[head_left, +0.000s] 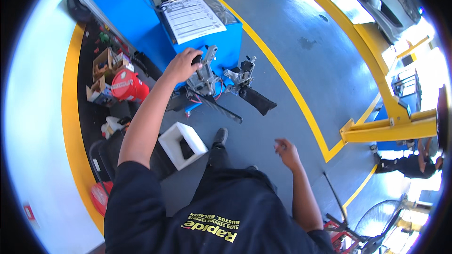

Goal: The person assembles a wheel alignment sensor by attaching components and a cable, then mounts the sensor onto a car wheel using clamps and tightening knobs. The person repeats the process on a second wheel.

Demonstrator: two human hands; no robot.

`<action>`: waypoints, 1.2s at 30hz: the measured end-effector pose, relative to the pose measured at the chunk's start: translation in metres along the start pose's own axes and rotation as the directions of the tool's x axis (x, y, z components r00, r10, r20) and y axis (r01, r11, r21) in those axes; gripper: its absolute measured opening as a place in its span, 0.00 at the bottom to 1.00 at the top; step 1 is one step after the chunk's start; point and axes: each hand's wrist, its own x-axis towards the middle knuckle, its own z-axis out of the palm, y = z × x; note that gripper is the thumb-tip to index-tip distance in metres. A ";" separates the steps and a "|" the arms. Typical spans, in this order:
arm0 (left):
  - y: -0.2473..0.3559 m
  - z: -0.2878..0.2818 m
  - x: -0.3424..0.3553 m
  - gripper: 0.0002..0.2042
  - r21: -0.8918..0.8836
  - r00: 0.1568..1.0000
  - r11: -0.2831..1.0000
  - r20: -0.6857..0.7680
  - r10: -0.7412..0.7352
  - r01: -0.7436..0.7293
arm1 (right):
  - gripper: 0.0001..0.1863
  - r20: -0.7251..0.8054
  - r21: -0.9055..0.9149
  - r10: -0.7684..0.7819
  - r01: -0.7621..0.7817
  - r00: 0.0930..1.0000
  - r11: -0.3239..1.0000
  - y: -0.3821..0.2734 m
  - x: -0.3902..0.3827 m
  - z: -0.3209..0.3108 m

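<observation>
My left hand [182, 67] reaches forward and closes on the black knob [197, 59] of a silver metal wheel clamp [205, 76]. This clamp hangs at the near side of a blue cabinet [230, 42]. Beside it, to the right, hangs a second metal clamp [243, 71] with its own black knob and a dark flat piece [257, 101] sticking out below. Low at my right side, my right hand [286, 153] hangs over the floor with loosely bent fingers, and nothing shows in it.
A clipboard with a printed sheet [194, 18] lies on the cabinet. Left stand a red bucket [128, 86] and cardboard boxes [101, 89]. A white open bin [182, 146] is near my feet. Yellow lift posts [393, 124] rise at right; another person [407, 165] works farther off.
</observation>
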 end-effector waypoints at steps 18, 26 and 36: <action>0.021 -0.015 0.040 0.24 0.394 0.948 0.918 0.275 -0.160 0.041 | 0.37 0.142 -0.025 -0.264 0.270 0.954 0.962 -0.236 0.295 0.190; 0.019 -0.041 0.040 0.37 0.328 0.896 0.937 0.371 -0.244 0.119 | 0.19 0.039 0.045 -0.251 0.249 0.967 0.967 -0.243 0.298 0.194; 0.049 -0.074 0.024 0.16 0.059 0.860 0.974 0.483 0.163 -0.218 | 0.12 0.057 0.131 -0.282 0.273 0.958 0.953 -0.246 0.291 0.188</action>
